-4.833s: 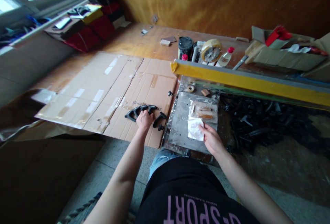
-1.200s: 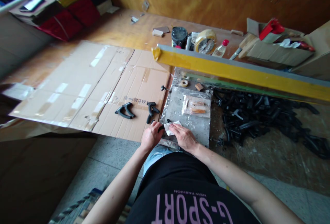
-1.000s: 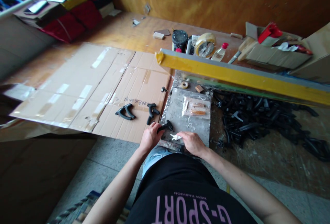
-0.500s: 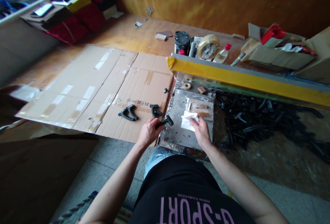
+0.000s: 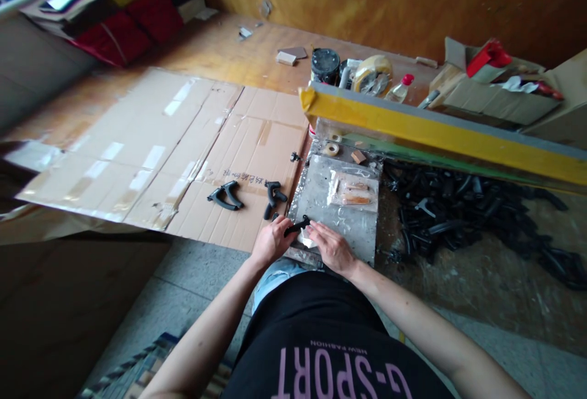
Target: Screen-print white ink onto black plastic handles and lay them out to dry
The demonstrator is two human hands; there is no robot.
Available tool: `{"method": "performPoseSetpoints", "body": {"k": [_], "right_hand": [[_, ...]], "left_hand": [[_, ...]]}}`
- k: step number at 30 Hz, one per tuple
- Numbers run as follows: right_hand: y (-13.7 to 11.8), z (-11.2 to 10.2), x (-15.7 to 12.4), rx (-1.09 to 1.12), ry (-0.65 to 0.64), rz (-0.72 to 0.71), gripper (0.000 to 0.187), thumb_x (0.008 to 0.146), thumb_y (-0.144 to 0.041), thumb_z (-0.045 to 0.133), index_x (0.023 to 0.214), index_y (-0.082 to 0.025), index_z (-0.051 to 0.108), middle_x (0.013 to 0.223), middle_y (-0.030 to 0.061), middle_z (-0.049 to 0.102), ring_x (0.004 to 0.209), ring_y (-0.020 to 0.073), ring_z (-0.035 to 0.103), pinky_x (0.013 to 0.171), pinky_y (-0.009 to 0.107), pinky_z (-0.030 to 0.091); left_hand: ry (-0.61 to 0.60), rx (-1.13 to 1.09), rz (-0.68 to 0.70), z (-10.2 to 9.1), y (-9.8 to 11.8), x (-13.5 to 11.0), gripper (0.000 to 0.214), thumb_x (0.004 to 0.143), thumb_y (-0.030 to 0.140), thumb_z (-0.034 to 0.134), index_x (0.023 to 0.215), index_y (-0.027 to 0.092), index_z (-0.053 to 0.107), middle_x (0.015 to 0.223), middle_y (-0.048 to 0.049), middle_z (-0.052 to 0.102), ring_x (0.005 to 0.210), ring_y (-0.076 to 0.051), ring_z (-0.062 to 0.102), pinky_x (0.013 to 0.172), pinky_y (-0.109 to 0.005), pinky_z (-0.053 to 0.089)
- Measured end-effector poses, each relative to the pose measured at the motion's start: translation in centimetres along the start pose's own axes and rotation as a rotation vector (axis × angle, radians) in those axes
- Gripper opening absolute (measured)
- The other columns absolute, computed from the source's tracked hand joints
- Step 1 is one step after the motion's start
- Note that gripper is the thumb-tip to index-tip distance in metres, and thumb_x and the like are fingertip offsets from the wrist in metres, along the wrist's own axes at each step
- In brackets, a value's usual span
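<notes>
Wiping seems your step: at the metal plate's (image 5: 339,218) near edge your left hand (image 5: 270,241) grips the black handle (image 5: 297,226), your right hand (image 5: 331,247) holding a white cloth (image 5: 304,238) against it; next, turn it steadily.

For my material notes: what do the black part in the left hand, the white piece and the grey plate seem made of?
Black part: likely moulded plastic, matte black. White piece: cloth or paper, crumpled; unclear which. Grey plate: probably metal, dull sheen, stained.
</notes>
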State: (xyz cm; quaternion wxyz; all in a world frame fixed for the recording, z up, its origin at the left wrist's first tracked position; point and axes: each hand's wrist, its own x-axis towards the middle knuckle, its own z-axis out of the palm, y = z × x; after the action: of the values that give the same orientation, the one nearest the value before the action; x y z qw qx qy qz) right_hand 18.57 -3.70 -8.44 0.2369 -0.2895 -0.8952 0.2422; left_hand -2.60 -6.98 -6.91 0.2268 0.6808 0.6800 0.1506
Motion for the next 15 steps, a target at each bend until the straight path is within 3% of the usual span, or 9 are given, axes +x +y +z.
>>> {"method": "performPoseSetpoints", "body": {"k": [3,7,10,13,15], "right_hand": [[-0.6,-1.7,-1.1,0.086,-0.027,0.078,0.032,0.093,-0.011,0.041,0.113,-0.017,0.066,0.127,0.0136,0.065,0.121,0.0225,0.06,0.106,0.039,0.047],[-0.5,-3.3,-1.4,0.292,-0.036,0.464,0.017,0.092,-0.024,0.05,0.098,-0.022,0.065,0.092,0.0048,0.074,0.086,0.0222,0.07,0.077,0.033,0.055],[0.3,-3.4,-0.9,0.516,0.121,0.703,0.019,0.089,-0.038,0.057,0.091,-0.021,0.064,0.079,0.0028,0.071,0.074,0.0217,0.067,0.068,0.03,0.051],[0.9,-2.9,-0.1,0.775,0.28,0.808,0.03,0.081,-0.045,0.066,0.094,-0.019,0.065,0.087,0.0048,0.072,0.079,0.0223,0.065,0.07,0.031,0.05],[0.9,-2.6,0.2,0.893,0.312,0.856,0.036,0.077,-0.048,0.071,0.096,-0.018,0.065,0.087,0.005,0.071,0.079,0.0222,0.065,0.071,0.031,0.05]], "left_hand": [[0.008,-0.028,0.003,-0.1,-0.1,-0.2,0.01,0.086,0.03,0.06,0.087,0.02,0.064,0.088,-0.0031,0.062,0.076,-0.015,0.062,0.069,-0.025,0.045],[0.073,-0.105,-0.097,-1.4,-1.5,0.2,0.018,0.084,0.037,0.061,0.085,0.02,0.064,0.084,-0.0028,0.064,0.072,-0.015,0.061,0.065,-0.025,0.043],[0.187,-0.046,-0.313,-2.8,-3.9,1.6,0.025,0.083,0.044,0.06,0.082,0.02,0.065,0.08,-0.0033,0.066,0.073,-0.017,0.061,0.066,-0.026,0.043],[0.231,0.079,-0.532,-3.7,-6.4,3.7,0.029,0.082,0.048,0.058,0.082,0.02,0.066,0.082,-0.0062,0.069,0.079,-0.021,0.064,0.07,-0.029,0.045],[0.239,0.122,-0.592,-4.0,-7.8,4.8,0.034,0.083,0.051,0.056,0.086,0.019,0.067,0.087,-0.0088,0.07,0.085,-0.024,0.065,0.074,-0.032,0.047]]}}
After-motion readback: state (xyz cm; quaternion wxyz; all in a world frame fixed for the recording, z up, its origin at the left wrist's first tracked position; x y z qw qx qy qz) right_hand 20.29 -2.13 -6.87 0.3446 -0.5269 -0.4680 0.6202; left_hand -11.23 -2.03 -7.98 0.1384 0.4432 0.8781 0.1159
